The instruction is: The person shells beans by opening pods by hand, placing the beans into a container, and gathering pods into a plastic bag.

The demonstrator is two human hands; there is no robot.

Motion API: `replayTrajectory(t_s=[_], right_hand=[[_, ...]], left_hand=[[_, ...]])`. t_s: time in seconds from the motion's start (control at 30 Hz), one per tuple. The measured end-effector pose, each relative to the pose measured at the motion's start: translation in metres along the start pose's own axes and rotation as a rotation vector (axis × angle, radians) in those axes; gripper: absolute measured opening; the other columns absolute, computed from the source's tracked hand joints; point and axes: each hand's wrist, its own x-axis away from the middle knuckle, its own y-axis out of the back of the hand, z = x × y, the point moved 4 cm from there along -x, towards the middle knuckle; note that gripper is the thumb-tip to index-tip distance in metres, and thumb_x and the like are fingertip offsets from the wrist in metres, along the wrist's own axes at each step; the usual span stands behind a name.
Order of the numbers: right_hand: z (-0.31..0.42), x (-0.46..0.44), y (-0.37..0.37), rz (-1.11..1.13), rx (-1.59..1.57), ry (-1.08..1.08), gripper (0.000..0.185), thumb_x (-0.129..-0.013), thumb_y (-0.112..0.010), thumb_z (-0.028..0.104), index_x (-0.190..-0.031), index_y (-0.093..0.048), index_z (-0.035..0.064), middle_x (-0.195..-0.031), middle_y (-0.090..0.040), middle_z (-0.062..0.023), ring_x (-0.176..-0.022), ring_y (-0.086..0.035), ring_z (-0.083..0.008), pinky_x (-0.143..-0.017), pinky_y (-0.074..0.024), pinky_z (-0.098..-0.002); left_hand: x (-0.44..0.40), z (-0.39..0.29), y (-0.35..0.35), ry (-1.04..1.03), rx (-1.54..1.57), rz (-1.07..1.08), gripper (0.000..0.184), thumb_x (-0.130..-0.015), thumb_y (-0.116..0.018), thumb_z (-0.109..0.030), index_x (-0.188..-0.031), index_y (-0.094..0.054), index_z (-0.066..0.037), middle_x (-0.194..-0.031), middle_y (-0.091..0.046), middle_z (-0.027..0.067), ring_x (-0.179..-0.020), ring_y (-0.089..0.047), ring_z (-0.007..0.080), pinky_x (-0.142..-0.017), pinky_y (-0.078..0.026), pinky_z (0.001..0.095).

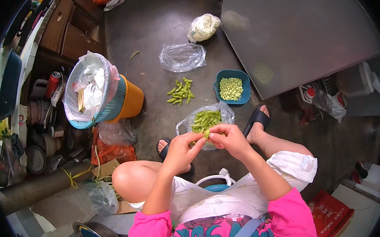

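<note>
Between the fingertips of both hands is a green soybean pod (206,134). My left hand (184,149) pinches one end of it, and my right hand (230,138) grips the other. Just beyond my fingers, a clear plastic bag (228,112) lies spread on the floor with a heap of green pods (206,119) in it. Farther off to the right stands a blue basin (218,86) of pale green shelled beans (231,88). A small loose pile of pods (180,92) rests on the floor left of the basin.
A blue basket with a white liner (71,102) sits by an orange bin (132,100) on the left. Ahead lie a crumpled clear bag (182,57) and a bagged cauliflower-like bundle (204,27). A large grey panel (303,31) fills the upper right.
</note>
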Motion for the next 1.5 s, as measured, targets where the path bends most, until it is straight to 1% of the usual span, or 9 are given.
replayTrajectory(t_s=[0.07,0.27,0.37,0.7,0.87,0.97,1.27,1.37,1.5], right_hand=[[0.0,0.0,0.0,0.043,0.014,-0.017,0.017,-0.079,-0.059,0.012,-0.089,-0.059,-0.0012,-0.071,-0.058,-0.0011,-0.056,-0.047,-0.0042,-0.048,-0.0368,-0.0175],[-0.001,0.003,-0.003,0.114,-0.138,-0.083,0.016,-0.077,-0.059,0.009,-0.088,-0.059,-0.0016,-0.071,-0.058,-0.003,-0.054,-0.046,-0.0045,-0.045,-0.034,-0.0172],[-0.001,0.003,-0.005,0.158,-0.154,-0.101,0.014,-0.077,-0.059,0.009,-0.088,-0.059,-0.0015,-0.071,-0.058,-0.0042,-0.054,-0.046,-0.005,-0.044,-0.0335,-0.0172],[0.002,0.008,-0.01,0.254,-0.232,-0.133,0.012,-0.076,-0.059,0.006,-0.086,-0.056,-0.0006,-0.073,-0.06,-0.0063,-0.054,-0.047,-0.0049,-0.045,-0.0347,-0.0165],[0.003,0.011,-0.009,0.237,-0.182,-0.039,0.013,-0.071,-0.057,0.003,-0.083,-0.056,-0.0009,-0.073,-0.06,-0.0062,-0.058,-0.05,-0.0051,-0.048,-0.0376,-0.0162],[0.008,0.012,-0.01,0.197,-0.129,0.006,0.013,-0.068,-0.055,0.001,-0.081,-0.056,-0.0008,-0.073,-0.06,-0.0059,-0.06,-0.052,-0.0055,-0.048,-0.038,-0.0163],[0.0,0.006,0.0,0.142,-0.014,0.025,0.011,-0.067,-0.055,0.001,-0.078,-0.057,0.0017,-0.066,-0.057,-0.0021,-0.053,-0.046,-0.0034,-0.045,-0.0337,-0.0172],[0.005,0.006,-0.001,0.072,0.032,0.022,0.009,-0.067,-0.055,0.002,-0.076,-0.058,0.0022,-0.064,-0.056,-0.0008,-0.052,-0.044,-0.0029,-0.044,-0.0327,-0.0175],[0.0,0.002,0.006,0.028,-0.051,-0.033,0.007,-0.066,-0.057,0.005,-0.073,-0.058,0.0017,-0.064,-0.056,0.0,-0.054,-0.046,-0.0045,-0.047,-0.0357,-0.019]], left_hand=[[0.001,0.001,0.002,-0.006,-0.039,0.052,0.018,-0.078,-0.059,-0.016,-0.088,-0.062,-0.002,-0.078,-0.062,0.0148,-0.065,-0.059,0.0214,-0.057,-0.044,0.0284],[0.003,0.004,-0.001,0.082,0.196,0.175,0.018,-0.079,-0.057,-0.014,-0.086,-0.062,0.002,-0.066,-0.059,0.0073,-0.058,-0.051,0.008,-0.054,-0.041,0.0231],[0.005,0.006,-0.006,0.172,0.418,0.279,0.021,-0.082,-0.054,-0.017,-0.08,-0.061,0.003,-0.061,-0.056,0.0034,-0.058,-0.048,0.0074,-0.052,-0.038,0.0225],[0.01,0.008,-0.008,0.174,0.526,0.328,0.022,-0.084,-0.053,-0.019,-0.079,-0.06,0.002,-0.06,-0.048,-0.0027,-0.054,-0.038,0.0037,-0.048,-0.029,0.02],[0.013,0.009,-0.014,0.173,0.658,0.323,0.023,-0.085,-0.053,-0.02,-0.081,-0.059,0.002,-0.06,-0.047,-0.0029,-0.053,-0.037,0.0032,-0.047,-0.027,0.0194],[0.017,0.017,-0.022,0.317,0.856,0.369,0.026,-0.085,-0.052,-0.021,-0.081,-0.059,0.004,-0.059,-0.046,-0.0028,-0.052,-0.038,0.0033,-0.047,-0.029,0.0195],[0.017,0.031,-0.045,0.491,1.257,0.38,0.028,-0.085,-0.052,-0.025,-0.08,-0.053,0.002,-0.052,-0.039,-0.0031,-0.039,-0.029,0.0029,-0.034,-0.021,0.0181],[0.017,0.029,-0.047,0.547,1.343,0.383,0.027,-0.086,-0.052,-0.025,-0.076,-0.052,0.001,-0.054,-0.041,-0.0031,-0.043,-0.036,0.0036,-0.038,-0.026,0.0181],[0.005,0.01,-0.029,-0.013,0.176,0.022,0.019,-0.078,-0.059,-0.019,-0.073,-0.053,-0.001,-0.056,-0.047,0.0033,-0.049,-0.048,0.0153,-0.045,-0.037,0.0258]])
